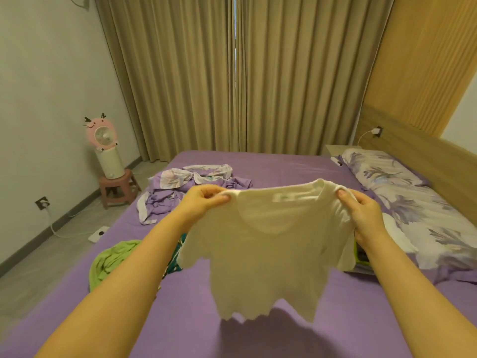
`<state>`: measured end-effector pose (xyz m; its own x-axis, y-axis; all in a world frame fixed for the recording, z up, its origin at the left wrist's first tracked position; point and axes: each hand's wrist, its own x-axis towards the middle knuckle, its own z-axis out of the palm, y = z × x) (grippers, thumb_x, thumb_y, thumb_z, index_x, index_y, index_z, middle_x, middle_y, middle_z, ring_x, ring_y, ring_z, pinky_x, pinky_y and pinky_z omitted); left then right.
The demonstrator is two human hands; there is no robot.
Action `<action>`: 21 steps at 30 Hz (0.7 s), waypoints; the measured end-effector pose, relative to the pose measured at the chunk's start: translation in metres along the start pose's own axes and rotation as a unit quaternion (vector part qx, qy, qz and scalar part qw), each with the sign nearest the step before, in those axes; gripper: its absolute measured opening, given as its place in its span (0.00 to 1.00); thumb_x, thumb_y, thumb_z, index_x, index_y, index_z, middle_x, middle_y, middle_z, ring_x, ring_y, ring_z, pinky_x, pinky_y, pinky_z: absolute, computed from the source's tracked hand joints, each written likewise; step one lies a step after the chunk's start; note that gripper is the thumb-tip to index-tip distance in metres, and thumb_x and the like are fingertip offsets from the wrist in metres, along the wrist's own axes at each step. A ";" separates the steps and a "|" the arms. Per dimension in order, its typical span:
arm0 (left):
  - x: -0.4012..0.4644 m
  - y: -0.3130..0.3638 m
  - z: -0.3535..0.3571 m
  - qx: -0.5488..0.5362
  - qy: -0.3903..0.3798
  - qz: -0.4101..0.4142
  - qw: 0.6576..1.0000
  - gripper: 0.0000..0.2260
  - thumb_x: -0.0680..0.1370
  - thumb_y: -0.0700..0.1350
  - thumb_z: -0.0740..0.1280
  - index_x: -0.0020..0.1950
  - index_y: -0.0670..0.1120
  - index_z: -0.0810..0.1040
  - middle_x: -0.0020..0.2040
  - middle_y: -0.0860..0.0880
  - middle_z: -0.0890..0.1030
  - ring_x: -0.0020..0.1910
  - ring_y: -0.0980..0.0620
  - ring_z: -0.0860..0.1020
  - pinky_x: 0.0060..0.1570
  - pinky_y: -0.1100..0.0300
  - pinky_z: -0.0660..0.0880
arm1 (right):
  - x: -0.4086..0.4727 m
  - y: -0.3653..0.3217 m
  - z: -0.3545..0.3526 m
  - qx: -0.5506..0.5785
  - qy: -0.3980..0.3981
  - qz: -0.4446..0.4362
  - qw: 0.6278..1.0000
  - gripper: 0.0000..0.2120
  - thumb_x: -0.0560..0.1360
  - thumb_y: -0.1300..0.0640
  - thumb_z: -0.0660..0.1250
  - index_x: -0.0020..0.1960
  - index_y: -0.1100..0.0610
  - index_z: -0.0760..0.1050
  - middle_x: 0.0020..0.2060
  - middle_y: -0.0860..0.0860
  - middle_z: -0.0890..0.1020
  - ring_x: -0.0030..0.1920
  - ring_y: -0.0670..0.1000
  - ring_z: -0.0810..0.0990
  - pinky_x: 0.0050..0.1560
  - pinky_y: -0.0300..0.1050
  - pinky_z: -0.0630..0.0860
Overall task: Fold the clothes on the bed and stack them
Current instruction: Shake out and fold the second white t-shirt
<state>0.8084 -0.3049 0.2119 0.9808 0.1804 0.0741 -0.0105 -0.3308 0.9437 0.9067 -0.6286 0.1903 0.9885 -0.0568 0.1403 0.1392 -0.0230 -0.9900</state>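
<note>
A: Status of the step in hand?

B: We hold one white top (268, 244) in the air above the purple bed (284, 171), neckline up, hem hanging free. Our left hand (204, 202) pinches the left shoulder seam; our right hand (364, 213) pinches the right shoulder, fingers curled over the cloth.

A: Procedure?

B: In our judgement: keep both shoulders level, lower the hem onto bare sheet first, lay the body flat, smooth it, then fold the sleeves inward and halve it.

A: Inventory?

B: One top in hand. One green garment (111, 262) at the left edge, well apart. One patterned item (175, 257), mostly hidden behind our left forearm. One rumpled lilac heap (185, 189) farther back; we cannot tell how many pieces it contains. One floral pillow (382, 169).
</note>
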 end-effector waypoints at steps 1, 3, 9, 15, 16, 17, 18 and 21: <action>0.002 0.005 -0.001 0.000 0.018 0.010 1.000 0.06 0.76 0.44 0.70 0.50 0.45 0.83 0.43 0.47 0.84 0.38 0.55 0.81 0.40 0.59 0.78 | -0.002 -0.002 -0.002 -0.019 -0.003 -0.015 1.000 0.02 0.75 0.54 0.68 0.46 0.50 0.80 0.42 0.52 0.83 0.42 0.52 0.80 0.44 0.45 0.77; 0.008 0.011 -0.002 0.028 0.028 0.026 0.999 0.07 0.76 0.49 0.70 0.47 0.46 0.84 0.39 0.50 0.83 0.36 0.56 0.80 0.38 0.61 0.77 | -0.003 -0.005 -0.005 -0.053 -0.005 -0.041 0.998 0.02 0.75 0.53 0.68 0.44 0.47 0.80 0.40 0.49 0.83 0.40 0.48 0.79 0.41 0.42 0.76; 0.029 -0.016 0.003 0.122 0.015 -0.001 0.992 0.10 0.75 0.54 0.70 0.43 0.48 0.83 0.41 0.42 0.82 0.36 0.52 0.76 0.39 0.55 0.73 | 0.005 0.018 -0.010 -0.133 -0.057 -0.031 0.989 0.08 0.74 0.51 0.69 0.44 0.55 0.81 0.37 0.52 0.81 0.38 0.49 0.77 0.41 0.43 0.73; 0.051 -0.107 0.042 0.169 -0.054 -0.096 0.980 0.06 0.79 0.46 0.65 0.48 0.47 0.81 0.45 0.51 0.82 0.45 0.52 0.78 0.46 0.55 0.75 | 0.005 0.102 0.006 -0.225 -0.112 0.042 0.967 0.10 0.77 0.53 0.65 0.41 0.57 0.78 0.34 0.51 0.77 0.37 0.50 0.72 0.36 0.41 0.68; 0.056 -0.126 0.049 0.178 -0.048 -0.108 0.977 0.05 0.79 0.46 0.65 0.48 0.48 0.81 0.45 0.51 0.81 0.45 0.51 0.78 0.46 0.56 0.75 | 0.005 0.119 0.009 -0.235 -0.117 0.058 0.963 0.10 0.78 0.54 0.65 0.42 0.58 0.78 0.36 0.53 0.78 0.38 0.51 0.73 0.38 0.42 0.69; 0.061 -0.145 0.055 0.190 -0.043 -0.123 0.973 0.05 0.78 0.46 0.66 0.48 0.47 0.81 0.45 0.50 0.81 0.45 0.51 0.78 0.43 0.57 0.75 | 0.005 0.137 0.012 -0.242 -0.118 0.079 0.960 0.09 0.78 0.54 0.64 0.45 0.59 0.79 0.39 0.55 0.80 0.41 0.53 0.76 0.42 0.44 0.71; 0.066 -0.163 0.062 0.205 -0.038 -0.141 0.968 0.05 0.78 0.45 0.66 0.47 0.47 0.81 0.45 0.49 0.81 0.44 0.51 0.77 0.40 0.59 0.73 | 0.005 0.155 0.015 -0.247 -0.116 0.101 0.957 0.08 0.78 0.54 0.65 0.47 0.58 0.80 0.42 0.55 0.82 0.44 0.55 0.77 0.45 0.47 0.73; 0.080 -0.213 0.078 0.233 -0.023 -0.195 0.952 0.04 0.76 0.46 0.67 0.43 0.47 0.78 0.42 0.49 0.79 0.43 0.49 0.76 0.38 0.58 0.71 | 0.008 0.204 0.030 -0.264 -0.110 0.151 0.946 0.06 0.77 0.57 0.66 0.45 0.57 0.80 0.43 0.56 0.83 0.49 0.58 0.79 0.47 0.48 0.73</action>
<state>0.9043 -0.2927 -0.0082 0.8998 0.3361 -0.2781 0.4339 -0.6234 0.6504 0.9448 -0.6043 -0.0112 0.9749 0.0675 -0.2121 -0.1436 -0.5370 -0.8313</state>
